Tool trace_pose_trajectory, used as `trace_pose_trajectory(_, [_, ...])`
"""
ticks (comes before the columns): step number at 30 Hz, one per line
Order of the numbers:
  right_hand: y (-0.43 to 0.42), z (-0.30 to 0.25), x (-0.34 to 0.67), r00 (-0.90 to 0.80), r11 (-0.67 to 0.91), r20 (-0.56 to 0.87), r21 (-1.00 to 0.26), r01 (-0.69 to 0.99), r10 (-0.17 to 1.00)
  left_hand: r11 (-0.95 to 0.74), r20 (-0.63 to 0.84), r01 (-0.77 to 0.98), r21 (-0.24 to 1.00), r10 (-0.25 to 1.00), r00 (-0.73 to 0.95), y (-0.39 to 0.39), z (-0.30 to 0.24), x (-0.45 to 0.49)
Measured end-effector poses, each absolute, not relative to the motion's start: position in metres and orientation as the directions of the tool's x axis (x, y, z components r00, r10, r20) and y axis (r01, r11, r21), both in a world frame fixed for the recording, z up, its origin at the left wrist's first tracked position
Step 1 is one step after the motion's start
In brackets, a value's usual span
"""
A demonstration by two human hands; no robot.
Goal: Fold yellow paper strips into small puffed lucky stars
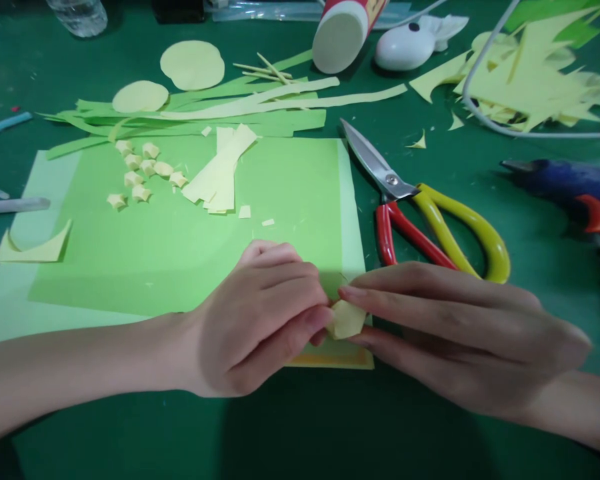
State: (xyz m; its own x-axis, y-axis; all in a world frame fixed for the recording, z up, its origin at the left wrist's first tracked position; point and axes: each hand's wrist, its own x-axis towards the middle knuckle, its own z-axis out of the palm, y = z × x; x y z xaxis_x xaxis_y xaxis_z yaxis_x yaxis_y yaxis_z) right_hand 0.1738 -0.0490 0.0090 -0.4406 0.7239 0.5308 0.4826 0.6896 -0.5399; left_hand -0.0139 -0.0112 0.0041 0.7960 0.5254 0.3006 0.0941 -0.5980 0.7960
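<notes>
Between my two hands is a small pale yellow folded paper star (347, 320), flat and five-sided in outline. My left hand (267, 320) is closed, its thumb and finger pinching the left edge of the paper. From the right, my right hand (460, 340) grips the other edge between thumb and fingertips. Beneath them lies the front right corner of stacked green paper sheets (180, 247). Several finished little paper stars (143, 163) rest on the sheets, beside crossed pale yellow paper strips (223, 170).
Scissors (391, 180) with red and yellow handles lie just beyond my right hand. A glue gun (570, 187) is at the right. Green strips (190, 117), a paper cup (340, 37), a white whale-shaped object (405, 47) and yellow scraps (535, 80) line the back.
</notes>
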Motion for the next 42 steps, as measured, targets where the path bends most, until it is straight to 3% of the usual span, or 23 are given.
trace_pose_trajectory(10, [-0.050,0.006,0.170,-0.439,0.658,0.493,-0.605,0.447,0.751,-0.445,0.243,0.033,0.895,0.550,0.799,-0.012,0.002,-0.013])
trace_pose_trajectory(20, [-0.049,0.004,0.169,-0.429,0.623,0.462,-0.666,0.410,0.776,-0.495,0.211,0.118,0.861,0.558,0.802,-0.013,0.003,-0.015])
trace_pose_trajectory(26, [-0.047,0.004,0.170,-0.400,0.617,0.477,-0.678,0.399,0.783,-0.372,0.163,0.067,0.926,0.554,0.816,-0.011,0.002,-0.014])
trace_pose_trajectory(31, [-0.047,0.003,0.169,-0.401,0.603,0.463,-0.700,0.382,0.791,-0.442,0.173,0.116,0.889,0.561,0.809,-0.011,0.001,-0.013])
trace_pose_trajectory(36, [-0.046,0.000,0.169,-0.484,0.589,0.444,-0.783,0.199,0.754,-0.420,0.147,0.115,0.900,0.542,0.827,-0.011,0.004,-0.016])
trace_pose_trajectory(42, [-0.046,-0.002,0.171,-0.446,0.578,0.453,-0.792,0.195,0.772,-0.469,0.226,0.073,0.880,0.549,0.805,-0.009,0.004,-0.016])
